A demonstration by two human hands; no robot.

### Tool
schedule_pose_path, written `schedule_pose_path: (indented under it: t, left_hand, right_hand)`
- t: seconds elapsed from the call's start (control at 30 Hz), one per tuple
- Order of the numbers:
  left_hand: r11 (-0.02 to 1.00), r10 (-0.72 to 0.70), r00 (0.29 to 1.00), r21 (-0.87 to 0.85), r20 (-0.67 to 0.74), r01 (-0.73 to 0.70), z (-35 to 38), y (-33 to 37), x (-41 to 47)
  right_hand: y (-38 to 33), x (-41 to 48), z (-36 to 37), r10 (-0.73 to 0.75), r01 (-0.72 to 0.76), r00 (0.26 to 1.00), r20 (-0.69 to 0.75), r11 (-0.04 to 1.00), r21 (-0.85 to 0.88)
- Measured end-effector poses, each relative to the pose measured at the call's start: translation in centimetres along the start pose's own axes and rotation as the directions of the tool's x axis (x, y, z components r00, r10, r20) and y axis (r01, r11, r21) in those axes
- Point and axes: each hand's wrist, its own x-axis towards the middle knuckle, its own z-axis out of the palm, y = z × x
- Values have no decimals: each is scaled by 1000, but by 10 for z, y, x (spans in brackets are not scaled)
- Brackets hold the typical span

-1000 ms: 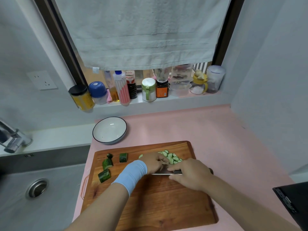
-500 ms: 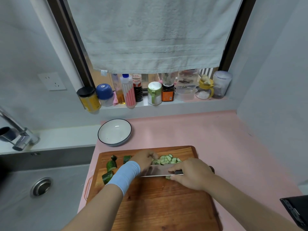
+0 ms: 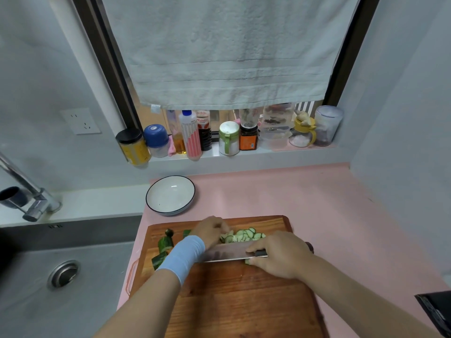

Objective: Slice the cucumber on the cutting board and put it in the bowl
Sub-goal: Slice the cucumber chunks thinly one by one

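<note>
Right hand (image 3: 280,254) grips the knife (image 3: 229,254), blade flat over the cutting board (image 3: 244,296). Left hand (image 3: 211,231), fingers curled, rests against the cucumber slices (image 3: 244,235) at the board's far edge; uncut cucumber chunks (image 3: 164,247) lie left. The bowl (image 3: 170,195) stands on the pink bench (image 3: 305,198) beyond.

Your worktop (image 3: 305,198) is pink, your cutting board (image 3: 244,301) reddish-brown wood. Your bowl (image 3: 170,195) is white, dark-rimmed. Your cucumber slices (image 3: 244,235) are pale green, dark-skinned.
</note>
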Motion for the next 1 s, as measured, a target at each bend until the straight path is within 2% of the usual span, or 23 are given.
schedule_pose_path:
  t: [0.07, 0.17, 0.3, 0.37, 0.43, 0.53, 0.63, 0.7, 0.77, 0.9, 1.0]
  left_hand:
    - [997, -63, 998, 49, -11, 63, -18, -12, -2]
    - [983, -136, 986, 139, 98, 122, -30, -30, -7]
    - [986, -144, 975, 101, 167, 129, -25, -40, -8]
    - [993, -117, 978, 6, 176, 117, -21, -42, -5]
    - [986, -98, 990, -125, 102, 111, -21, -47, -4]
    - [980, -95, 986, -189, -136, 68, -36, -59, -10]
    - [953, -203, 901, -287, -384, 93, -59, -90, -22]
    - [941, -288, 823, -306, -489, 148, -68, -115, -35]
    - [944, -317, 800, -250, -509, 215, -67, -136, -49]
    - [979, -203, 893, -102, -403, 177, -47, -160, -65]
    - [991, -109, 914, 27, -391, 130, -35, -168, -71]
  right_hand:
    - [1, -1, -1, 1, -1, 1000, -6, 1000, 2]
    - [-1, 0, -1, 2, -2, 1000, -2, 1000, -2]
    - [-8, 1, -2, -28, 29, 999, 21, 999, -39]
    - [-10, 1, -2, -40, 41, 999, 19, 998, -42]
    - [-10, 3, -1, -42, 42, 999, 10, 998, -37]
    - [-11, 6, 3, -30, 30, 999, 16, 999, -29]
    - [-17, 8, 2, -30, 31, 999, 20, 999, -31]
    - [-24, 10, 7, -23, 23, 1000, 21, 999, -30]
    - [-31, 12, 16, 18, -18, 1000, 18, 999, 26]
    - [-47, 17, 42, 95, -100, 995, 30, 953, 287]
    - [-65, 17, 60, 127, -123, 992, 21, 891, 438]
